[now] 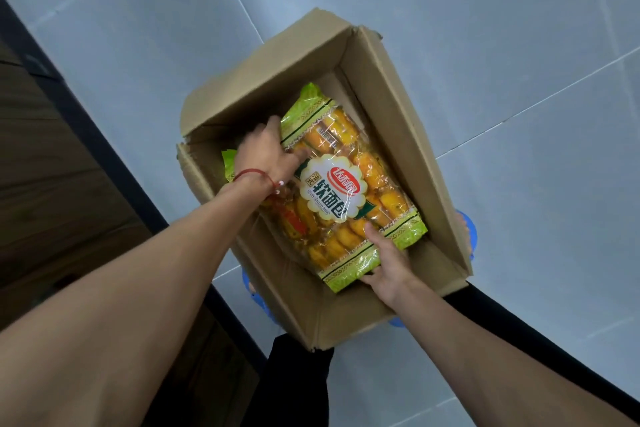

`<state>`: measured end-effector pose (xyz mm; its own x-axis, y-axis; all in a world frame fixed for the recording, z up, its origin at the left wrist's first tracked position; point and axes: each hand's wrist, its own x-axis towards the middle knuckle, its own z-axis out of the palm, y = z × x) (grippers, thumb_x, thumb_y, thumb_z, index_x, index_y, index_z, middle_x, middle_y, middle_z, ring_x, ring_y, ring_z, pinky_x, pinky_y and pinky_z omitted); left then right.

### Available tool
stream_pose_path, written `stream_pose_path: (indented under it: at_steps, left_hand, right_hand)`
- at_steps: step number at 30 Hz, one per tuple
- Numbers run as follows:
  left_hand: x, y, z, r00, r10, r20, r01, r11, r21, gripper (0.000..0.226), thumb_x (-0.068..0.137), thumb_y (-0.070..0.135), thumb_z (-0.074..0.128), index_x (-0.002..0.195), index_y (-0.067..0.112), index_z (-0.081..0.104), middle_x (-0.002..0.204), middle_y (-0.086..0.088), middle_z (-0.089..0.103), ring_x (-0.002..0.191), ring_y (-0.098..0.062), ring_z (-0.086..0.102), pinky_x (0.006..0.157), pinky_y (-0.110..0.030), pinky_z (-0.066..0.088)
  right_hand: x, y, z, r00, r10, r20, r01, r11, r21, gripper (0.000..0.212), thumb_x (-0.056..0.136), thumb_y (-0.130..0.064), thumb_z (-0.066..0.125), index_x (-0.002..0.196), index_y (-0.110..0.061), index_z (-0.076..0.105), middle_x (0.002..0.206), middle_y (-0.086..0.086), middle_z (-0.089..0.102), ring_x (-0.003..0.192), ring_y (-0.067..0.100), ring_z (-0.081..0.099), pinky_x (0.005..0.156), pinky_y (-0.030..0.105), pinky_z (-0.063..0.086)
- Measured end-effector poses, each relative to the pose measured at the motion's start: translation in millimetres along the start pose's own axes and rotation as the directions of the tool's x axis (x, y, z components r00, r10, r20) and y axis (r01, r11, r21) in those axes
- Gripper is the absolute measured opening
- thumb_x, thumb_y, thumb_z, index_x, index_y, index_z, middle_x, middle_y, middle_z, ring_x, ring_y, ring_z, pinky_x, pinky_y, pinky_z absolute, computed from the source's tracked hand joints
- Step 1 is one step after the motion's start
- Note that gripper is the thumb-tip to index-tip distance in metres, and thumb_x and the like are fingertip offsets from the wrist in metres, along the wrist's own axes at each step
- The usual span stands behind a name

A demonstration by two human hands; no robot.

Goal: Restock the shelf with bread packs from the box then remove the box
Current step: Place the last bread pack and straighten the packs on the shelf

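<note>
An open cardboard box (391, 121) stands on the tiled floor in front of me, its flaps folded outward. A green and clear bread pack (349, 184) with yellow buns lies across its opening. My left hand (266, 152) grips the pack's far left edge, thumb lying on the film. My right hand (389, 263) holds the pack's near end, thumb on top and fingers underneath. Under it, a second pack (228, 166) shows a green corner at the box's left wall.
A dark wooden shelf unit (52, 166) with a black edge runs along the left. Grey floor tiles (519, 45) surround the box. Blue footwear (469, 232) peeks out from beneath the box, and black trouser legs are below.
</note>
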<state>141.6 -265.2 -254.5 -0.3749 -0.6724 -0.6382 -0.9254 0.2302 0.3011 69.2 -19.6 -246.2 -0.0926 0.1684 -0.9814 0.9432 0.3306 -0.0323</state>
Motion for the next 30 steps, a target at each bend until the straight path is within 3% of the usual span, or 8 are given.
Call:
stream_pose_path:
  at_steps: [5, 9, 13, 17, 21, 23, 26, 30]
  left_hand:
    - [-34, 15, -39, 1.0, 0.011, -0.003, -0.01, 1.0, 0.028, 0.053, 0.082, 0.055, 0.065, 0.117, 0.019, 0.05, 0.109, -0.007, 0.061, 0.098, -0.028, 0.057, 0.084, -0.045, 0.052]
    - [-73, 35, -76, 1.0, 0.003, -0.008, -0.003, 0.999, 0.035, 0.047, 0.082, 0.052, 0.064, 0.111, 0.019, 0.049, 0.102, -0.005, 0.059, 0.093, -0.027, 0.056, 0.084, -0.047, 0.052]
    - [-118, 54, -113, 0.998, -0.011, -0.055, 0.014, 0.999, 0.047, 0.042, 0.082, 0.052, 0.06, 0.105, 0.02, 0.047, 0.097, -0.004, 0.059, 0.089, -0.028, 0.057, 0.081, -0.048, 0.052]
    - [-165, 81, -147, 0.995, -0.028, -0.101, 0.03, 0.999, 0.026, 0.042, 0.081, 0.056, 0.059, 0.101, 0.021, 0.046, 0.096, -0.004, 0.06, 0.087, -0.027, 0.057, 0.076, -0.046, 0.054]
    - [-213, 114, -178, 0.99, -0.094, -0.109, 0.082, 0.991, -0.106, 0.052, 0.075, 0.063, 0.056, 0.106, 0.022, 0.047, 0.1, -0.003, 0.061, 0.088, -0.027, 0.06, 0.075, -0.046, 0.057]
    - [-237, 133, -191, 0.989, -0.106, -0.104, 0.089, 0.983, -0.161, 0.054, 0.073, 0.065, 0.057, 0.106, 0.022, 0.047, 0.1, -0.003, 0.061, 0.086, -0.026, 0.062, 0.073, -0.046, 0.058]
    - [-271, 164, -210, 0.989, -0.106, -0.106, 0.082, 0.973, -0.216, 0.049, 0.078, 0.059, 0.062, 0.103, 0.021, 0.044, 0.102, -0.005, 0.064, 0.084, -0.025, 0.064, 0.071, -0.045, 0.059]
    - [-316, 208, -235, 0.986, -0.1, -0.133, 0.061, 0.961, -0.268, 0.042, 0.082, 0.047, 0.068, 0.1, 0.02, 0.041, 0.097, -0.003, 0.061, 0.083, -0.024, 0.062, 0.073, -0.045, 0.058]
  right_hand:
    - [-47, 6, -6, 1.0, -0.013, 0.027, 0.014, 0.999, -0.035, 0.101, 0.061, -0.041, 0.094, 0.148, -0.033, 0.045, 0.142, 0.006, 0.059, 0.136, 0.037, 0.05, 0.111, 0.068, 0.037]
    - [-92, 1, -18, 1.0, -0.008, 0.006, 0.008, 0.999, -0.031, 0.114, 0.066, -0.043, 0.094, 0.158, -0.027, 0.029, 0.16, 0.013, 0.037, 0.149, 0.045, 0.032, 0.113, 0.066, 0.037]
    - [-136, -6, -37, 0.997, -0.028, 0.066, 0.032, 0.997, -0.069, 0.127, 0.037, -0.047, 0.103, 0.148, -0.03, 0.045, 0.139, 0.008, 0.063, 0.127, 0.038, 0.06, 0.101, 0.071, 0.046]
    - [-182, -26, -68, 0.992, -0.071, 0.1, 0.082, 0.991, -0.109, 0.111, 0.038, -0.05, 0.101, 0.138, -0.038, 0.053, 0.125, 0.0, 0.073, 0.11, 0.031, 0.071, 0.091, 0.069, 0.053]
    - [-252, -63, -98, 0.977, -0.148, 0.15, 0.176, 0.965, -0.193, 0.052, 0.086, -0.033, 0.083, 0.127, -0.033, 0.052, 0.116, -0.004, 0.071, 0.097, 0.016, 0.068, 0.069, 0.039, 0.052]
    - [-276, -79, -120, 0.963, -0.213, 0.163, 0.247, 0.942, -0.227, 0.048, 0.088, -0.035, 0.08, 0.124, -0.033, 0.048, 0.116, -0.007, 0.067, 0.1, 0.015, 0.065, 0.078, 0.042, 0.052]
    - [-315, -95, -150, 0.917, -0.366, 0.158, 0.396, 0.879, -0.266, 0.074, 0.075, -0.05, 0.086, 0.133, -0.03, 0.045, 0.13, -0.002, 0.064, 0.119, 0.023, 0.063, 0.105, 0.054, 0.049]
    - [-376, -110, -192, 0.858, -0.492, 0.15, 0.514, 0.821, -0.249, 0.062, 0.087, -0.036, 0.081, 0.135, -0.023, 0.044, 0.127, -0.001, 0.063, 0.117, 0.022, 0.062, 0.107, 0.05, 0.048]
